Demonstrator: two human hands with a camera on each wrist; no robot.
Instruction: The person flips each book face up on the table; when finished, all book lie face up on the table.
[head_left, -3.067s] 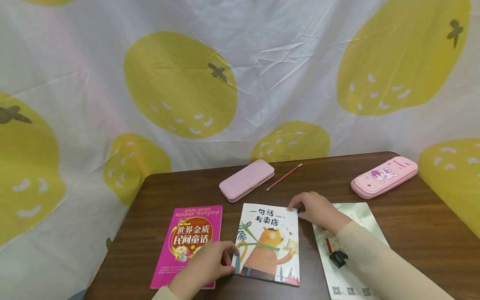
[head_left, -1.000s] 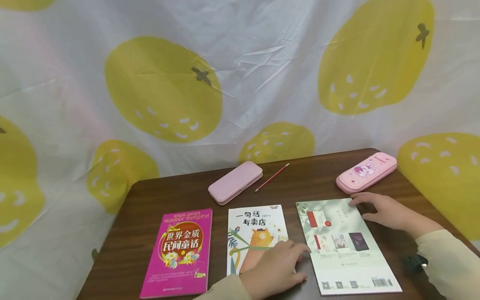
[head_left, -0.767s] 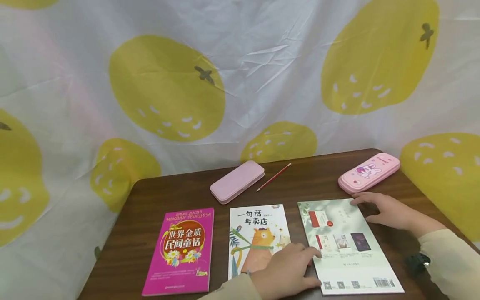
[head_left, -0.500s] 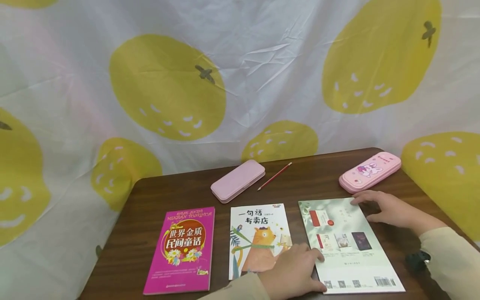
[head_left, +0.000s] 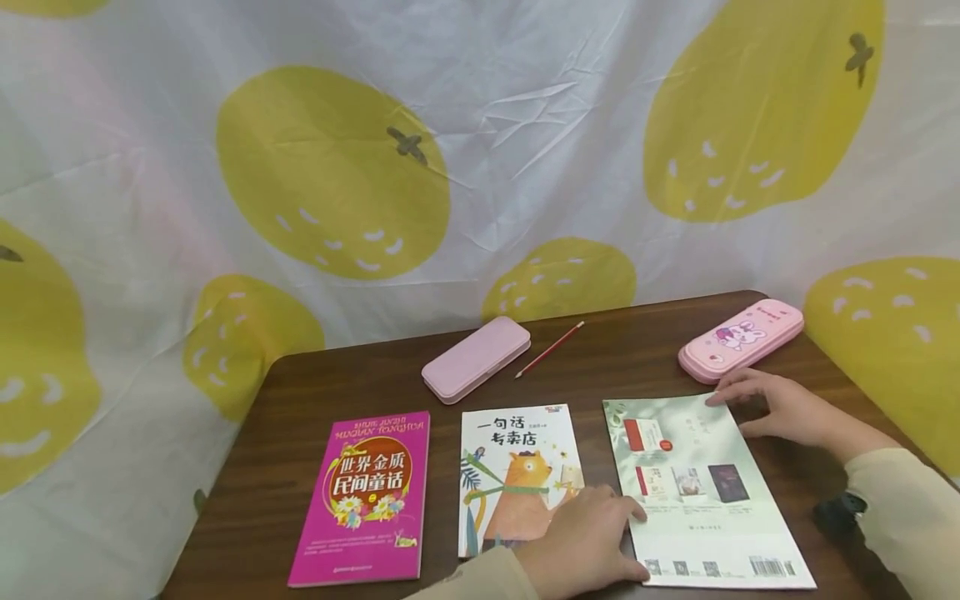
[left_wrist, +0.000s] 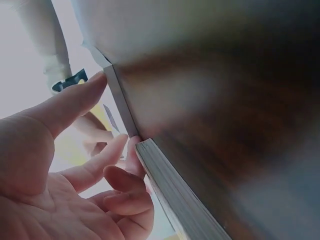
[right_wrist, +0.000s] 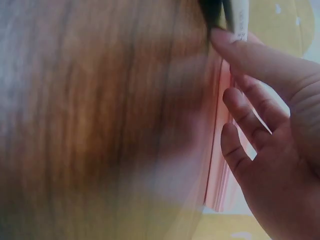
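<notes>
A pale green book [head_left: 705,517] lies back cover up at the right of a row of books. My left hand [head_left: 581,537] reaches over the cat-covered white book [head_left: 517,467], its thumb and fingertips touching the green book's left edge. In the left wrist view, the thumb [left_wrist: 92,90] meets that thin edge, near the white book's page edges [left_wrist: 180,195]. My right hand [head_left: 787,417] touches the green book's top right corner with its fingertips, thumb along the side. The right wrist view shows its fingers loosely bent beside a pink case [right_wrist: 220,150].
A magenta book [head_left: 363,500] lies at the left of the row. Behind the books are a plain pink pencil case [head_left: 476,358], a red pencil [head_left: 550,350] and a pink rabbit pencil case [head_left: 741,337]. A fruit-printed cloth [head_left: 480,167] hangs behind the table [head_left: 360,375].
Both hands have gone from the white book to the green one, the left reaching right across the white book. In the last half second the green book has shifted slightly right.
</notes>
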